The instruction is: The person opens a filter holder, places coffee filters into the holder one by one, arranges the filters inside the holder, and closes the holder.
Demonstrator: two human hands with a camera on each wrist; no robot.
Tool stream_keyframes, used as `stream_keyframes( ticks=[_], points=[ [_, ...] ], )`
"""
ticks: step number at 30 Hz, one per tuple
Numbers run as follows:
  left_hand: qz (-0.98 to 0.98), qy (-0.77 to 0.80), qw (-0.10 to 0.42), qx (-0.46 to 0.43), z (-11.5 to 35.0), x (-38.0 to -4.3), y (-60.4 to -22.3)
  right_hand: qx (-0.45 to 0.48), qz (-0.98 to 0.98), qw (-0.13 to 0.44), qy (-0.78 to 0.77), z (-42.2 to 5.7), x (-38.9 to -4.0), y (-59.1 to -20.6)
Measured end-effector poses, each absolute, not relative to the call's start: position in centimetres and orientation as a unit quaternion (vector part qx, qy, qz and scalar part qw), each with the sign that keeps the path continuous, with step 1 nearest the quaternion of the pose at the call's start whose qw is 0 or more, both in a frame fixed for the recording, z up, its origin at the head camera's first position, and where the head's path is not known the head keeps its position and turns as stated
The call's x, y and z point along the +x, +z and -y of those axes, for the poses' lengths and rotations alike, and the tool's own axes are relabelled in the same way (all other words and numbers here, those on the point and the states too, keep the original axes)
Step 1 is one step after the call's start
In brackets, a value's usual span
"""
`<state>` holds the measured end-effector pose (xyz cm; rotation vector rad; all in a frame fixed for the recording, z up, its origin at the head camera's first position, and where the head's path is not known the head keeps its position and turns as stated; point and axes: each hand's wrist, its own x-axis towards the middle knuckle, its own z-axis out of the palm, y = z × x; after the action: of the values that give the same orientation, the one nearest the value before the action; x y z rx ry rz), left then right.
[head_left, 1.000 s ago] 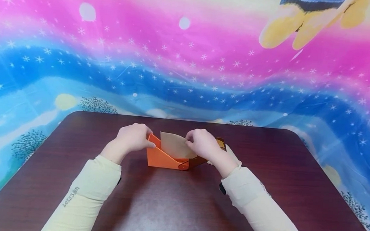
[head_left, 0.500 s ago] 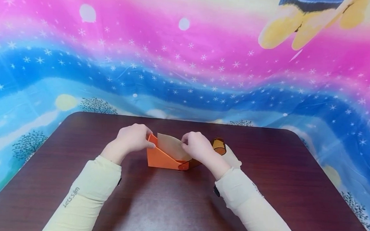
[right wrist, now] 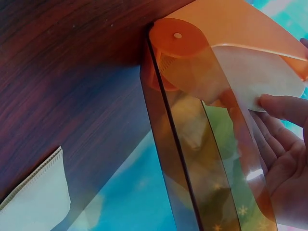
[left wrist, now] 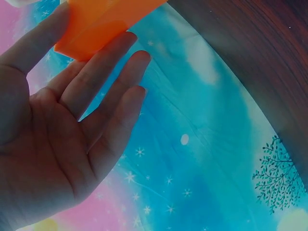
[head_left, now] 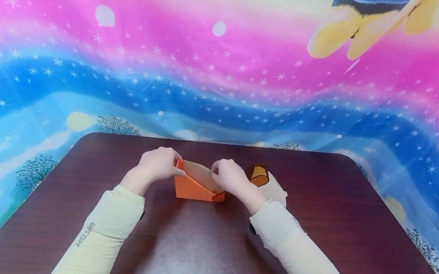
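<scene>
An orange box (head_left: 194, 190) with a slanted top stands on the table, its see-through brown lid (head_left: 260, 176) swung open on a hinge to the right. My left hand (head_left: 158, 165) holds the box's tall left end between thumb and fingers. Tan coffee filter paper (head_left: 201, 172) sits inside, only its upper part showing above the box's sloping edge. With thumb and fingertips, my right hand (head_left: 230, 177) pinches the paper's right edge; the right wrist view shows the thumb on the paper (right wrist: 269, 77). Whether it is one filter or a stack, I cannot tell.
More pale filter paper (head_left: 277, 191) with a crimped edge lies on the dark wooden table (head_left: 315, 182), to the right of the lid. Behind the table hangs a colourful snowflake-printed cloth (head_left: 223, 78).
My right hand has moved left and slightly down, and the filter paper has sunk deeper into the orange box. The left hand stays on the box's end.
</scene>
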<state>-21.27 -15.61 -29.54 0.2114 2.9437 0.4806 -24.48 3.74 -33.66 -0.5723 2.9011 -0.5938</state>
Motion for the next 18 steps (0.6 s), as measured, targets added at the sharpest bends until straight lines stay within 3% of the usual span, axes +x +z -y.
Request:
stream_keyframes(
  ticks=[18],
  points=[
    [-0.982,0.157,0.071,0.074,15.62,-21.17,-29.53,-0.203,-0.956,0.07,-0.199,-3.18,-24.45,-34.14]
  ],
)
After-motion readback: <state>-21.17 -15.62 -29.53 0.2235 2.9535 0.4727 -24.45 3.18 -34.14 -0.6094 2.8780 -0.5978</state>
